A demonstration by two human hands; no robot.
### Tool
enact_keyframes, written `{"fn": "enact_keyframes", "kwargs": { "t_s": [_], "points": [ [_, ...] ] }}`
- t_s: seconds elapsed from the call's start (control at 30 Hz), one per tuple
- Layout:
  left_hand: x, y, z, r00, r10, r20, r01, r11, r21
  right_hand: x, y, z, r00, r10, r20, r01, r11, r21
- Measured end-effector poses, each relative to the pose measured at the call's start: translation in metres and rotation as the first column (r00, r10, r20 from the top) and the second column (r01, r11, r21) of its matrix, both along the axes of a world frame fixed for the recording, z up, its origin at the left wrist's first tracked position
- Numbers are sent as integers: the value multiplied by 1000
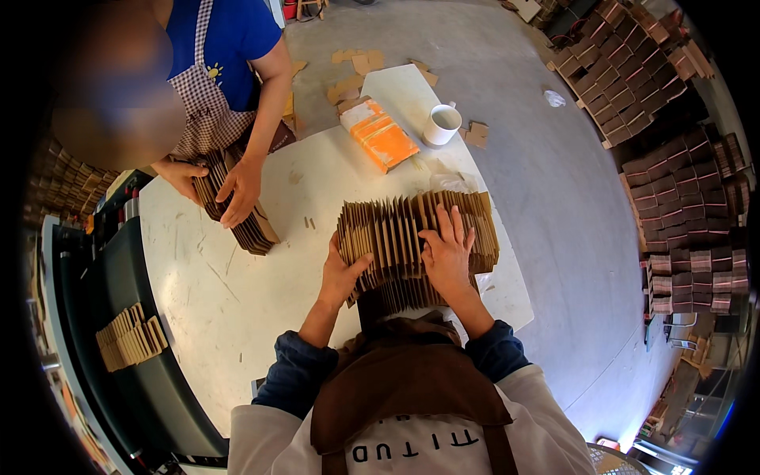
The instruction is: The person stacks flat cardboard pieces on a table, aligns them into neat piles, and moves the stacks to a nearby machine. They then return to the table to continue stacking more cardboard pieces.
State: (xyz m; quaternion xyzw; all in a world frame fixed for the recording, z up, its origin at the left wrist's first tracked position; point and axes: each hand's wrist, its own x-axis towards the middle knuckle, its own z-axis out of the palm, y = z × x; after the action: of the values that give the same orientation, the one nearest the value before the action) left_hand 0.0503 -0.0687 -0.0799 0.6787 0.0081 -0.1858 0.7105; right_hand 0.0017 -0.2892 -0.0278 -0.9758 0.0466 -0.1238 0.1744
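Note:
A long row of folded brown cardboard pieces (388, 236), packed on edge side by side, lies close in front of me at the table's near side. My left hand (342, 275) is closed on its left end, the thumb over the top edges and the fingers round the outer side. Over the right part of the row lies my right hand (448, 257), fingers apart across the top edges, one of them bent. More cardboard edges (404, 294) show beneath the row, partly hidden by my apron.
Across the white table (214, 293), a co-worker's hands hold a cardboard stack (237, 207). An orange-and-white package (378, 134) and a white mug (442, 125) stand at the far side. Cardboard pieces (131, 338) lie on a black conveyor belt (127, 273) at left. Bundled cardboard stacks (681, 190) line the right.

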Motion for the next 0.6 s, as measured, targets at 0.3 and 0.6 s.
{"fn": "enact_keyframes", "kwargs": {
  "t_s": [0.3, 0.6],
  "points": [
    [-1, -2, 3, 1000, 8, -8, -8, 1000, 24, -4, -6, -5, 1000, -4, -19, 5, 999, 54],
    [-2, -3, 9, 1000, 17, -14, -17, 1000, 5, 2, 9, 20, 991, -68, -112, 75, 996, 54]
  ]
}}
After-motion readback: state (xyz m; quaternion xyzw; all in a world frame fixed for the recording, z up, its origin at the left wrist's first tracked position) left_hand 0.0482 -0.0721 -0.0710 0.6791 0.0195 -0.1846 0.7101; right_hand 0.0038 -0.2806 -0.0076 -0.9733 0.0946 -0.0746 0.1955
